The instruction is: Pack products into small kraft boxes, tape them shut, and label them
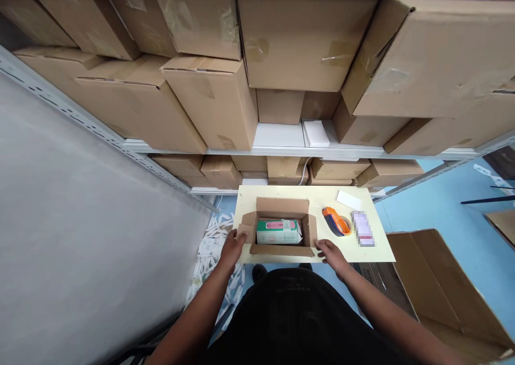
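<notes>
An open cardboard box (281, 209) sits on a pale yellow table (382, 249), its flaps spread outward. Inside it lies a green and white carton with a pink label (279, 231). My left hand (232, 248) rests on the box's left flap, fingers curled over its edge. At the near right corner of the box, my right hand (330, 253) touches the flap with its fingers stretched forward.
An orange and blue tape dispenser (336, 221), a white card (349, 199) and a small blurred packet (362, 228) lie right of the box. Shelves stacked with cardboard boxes (209, 96) rise behind. White paper strips (211, 252) litter the floor at left; a large open carton (438, 284) stands at right.
</notes>
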Tool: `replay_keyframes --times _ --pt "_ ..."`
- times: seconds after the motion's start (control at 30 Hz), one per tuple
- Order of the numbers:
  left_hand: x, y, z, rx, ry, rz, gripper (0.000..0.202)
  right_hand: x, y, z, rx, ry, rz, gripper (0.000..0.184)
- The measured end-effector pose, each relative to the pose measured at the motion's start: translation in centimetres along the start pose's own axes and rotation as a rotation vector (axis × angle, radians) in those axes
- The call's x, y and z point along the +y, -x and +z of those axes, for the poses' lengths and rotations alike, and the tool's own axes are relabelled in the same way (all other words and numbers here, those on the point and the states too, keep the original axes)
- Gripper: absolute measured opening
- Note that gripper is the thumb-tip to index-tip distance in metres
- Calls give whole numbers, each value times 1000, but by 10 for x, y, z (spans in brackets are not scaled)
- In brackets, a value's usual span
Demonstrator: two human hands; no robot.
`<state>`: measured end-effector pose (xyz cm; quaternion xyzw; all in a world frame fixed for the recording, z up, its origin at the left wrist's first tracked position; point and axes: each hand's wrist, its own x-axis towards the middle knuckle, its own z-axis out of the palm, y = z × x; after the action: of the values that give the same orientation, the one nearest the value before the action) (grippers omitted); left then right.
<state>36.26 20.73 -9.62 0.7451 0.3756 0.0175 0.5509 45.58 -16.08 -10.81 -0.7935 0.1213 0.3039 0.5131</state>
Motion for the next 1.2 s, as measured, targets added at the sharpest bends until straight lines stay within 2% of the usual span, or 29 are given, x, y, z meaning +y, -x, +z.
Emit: replay_keyframes --times 0.03,0.1,0.17,0.2,0.27,0.37,0.43,0.5,0.57,0.63,0.73,0.8,0.9,0.97,1.03,1.13,1.2 --pt "-3 1 2 -86 111 -33 48 2 1 5 28 -123 -26 45" --pt "-5 4 6 -198 214 25 50 -1 4 14 138 -320 -174 57" --pt "-2 5 7 -229 132 197 56 -9 6 20 190 -397 -341 63" --pt "1 5 7 -243 50 300 61 -15 7 21 161 -366 -406 62" --pt "7 3 4 -298 -129 494 67 -26 8 19 44 -168 -515 56" --pt "12 -5 -1 -423 -359 695 60 -38 8 13 -119 280 -705 64" --pt "12 -9 -1 -469 -458 742 52 -41 6 10 -166 503 -802 71" --pt "9 -11 0 -478 -510 749 49 -42 4 10 -151 593 -837 69" --pt "7 -13 3 -437 -521 739 46 -41 0 13 -82 572 -836 59" --pt "7 -16 6 -332 -488 700 49 -42 -6 18 -11 507 -809 46" --pt "15 -28 12 -199 -313 531 73 -46 -19 28 64 407 -711 37" --pt "24 -41 15 -204 -156 398 85 -51 -29 36 133 371 -624 40" --pt "36 -56 16 -251 17 300 79 -57 -42 45 230 362 -490 50" --pt "41 -59 15 -270 51 321 66 -57 -48 50 232 343 -411 54" --pt "42 -55 13 -261 18 396 53 -54 -51 51 203 316 -367 55" --pt "38 -40 16 -175 -112 524 39 -47 -50 51 182 311 -362 61" --pt "34 -32 21 -115 -179 558 37 -44 -47 50 183 334 -368 69"
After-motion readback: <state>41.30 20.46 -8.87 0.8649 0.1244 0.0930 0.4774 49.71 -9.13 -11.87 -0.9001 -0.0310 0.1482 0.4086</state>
